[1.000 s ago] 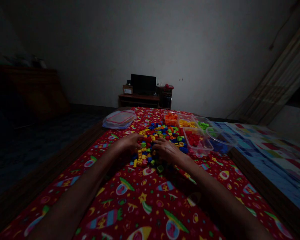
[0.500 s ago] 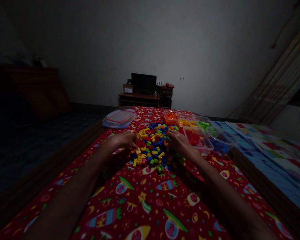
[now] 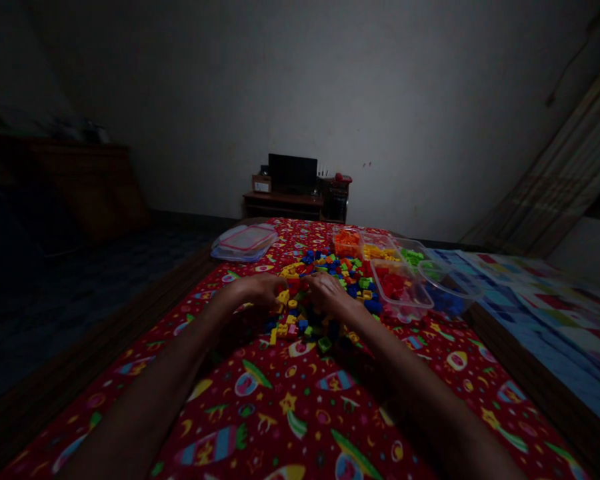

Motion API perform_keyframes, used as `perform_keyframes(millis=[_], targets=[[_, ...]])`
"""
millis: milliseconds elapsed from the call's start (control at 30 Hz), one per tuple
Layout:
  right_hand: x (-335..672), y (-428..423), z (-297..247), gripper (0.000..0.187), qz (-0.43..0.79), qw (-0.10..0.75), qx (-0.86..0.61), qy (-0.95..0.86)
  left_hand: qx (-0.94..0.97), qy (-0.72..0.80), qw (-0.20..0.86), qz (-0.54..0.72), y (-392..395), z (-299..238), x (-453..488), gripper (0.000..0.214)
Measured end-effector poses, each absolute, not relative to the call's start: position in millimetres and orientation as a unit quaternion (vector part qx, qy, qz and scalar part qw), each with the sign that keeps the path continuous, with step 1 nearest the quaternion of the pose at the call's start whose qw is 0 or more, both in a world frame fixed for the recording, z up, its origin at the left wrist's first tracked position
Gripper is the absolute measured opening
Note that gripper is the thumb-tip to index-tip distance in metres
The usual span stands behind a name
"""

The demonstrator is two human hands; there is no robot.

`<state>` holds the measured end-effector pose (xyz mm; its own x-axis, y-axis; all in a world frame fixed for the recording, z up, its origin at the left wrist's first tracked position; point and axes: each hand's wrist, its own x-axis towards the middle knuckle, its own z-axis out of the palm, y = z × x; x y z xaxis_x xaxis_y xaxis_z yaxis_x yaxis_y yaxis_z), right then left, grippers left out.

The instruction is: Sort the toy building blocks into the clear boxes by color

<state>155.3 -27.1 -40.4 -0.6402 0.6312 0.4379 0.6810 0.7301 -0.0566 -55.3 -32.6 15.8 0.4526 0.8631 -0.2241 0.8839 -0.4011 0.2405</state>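
Note:
A heap of small plastic bricks [image 3: 325, 280] in red, yellow, blue, green and orange lies on a red patterned cloth [image 3: 290, 407]. My left hand [image 3: 260, 290] rests at the heap's left edge with its fingers curled down among the bricks. My right hand [image 3: 330, 292] lies close beside it on the heap, fingers bent over the pieces. What either hand holds is hidden in the dim light. A lone green brick [image 3: 324, 344] sits just in front of the heap.
Clear tubs stand right of the heap: red bricks [image 3: 400, 288], orange [image 3: 347, 241], yellow [image 3: 377, 251], green [image 3: 413, 255], blue [image 3: 447, 293]. Stacked lids [image 3: 244, 241] lie at far left. A low stand with a dark screen [image 3: 293, 175] is by the wall.
My right hand moved from the red tub's side back left into the heap, close to my left hand. The left hand shifted slightly right.

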Motion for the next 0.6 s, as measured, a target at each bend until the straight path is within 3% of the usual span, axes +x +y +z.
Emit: perform_keyframes(millis=[267, 400, 600], targets=[[169, -34, -7, 0.035, 0.041, 0.293, -0.437, -0.85, 0.821, 0.515, 0.232, 0.088, -20, 17, -73, 0.043], [175, -31, 0, 0.029, 0.084, 0.344, -0.462, -0.813, 0.783, 0.513, 0.311, 0.162, -16, 10, -75, 0.056], [173, -16, -5, 0.033, 0.043, 0.299, -0.486, -0.82, 0.743, 0.493, 0.401, 0.211, -25, 6, -70, 0.071]])
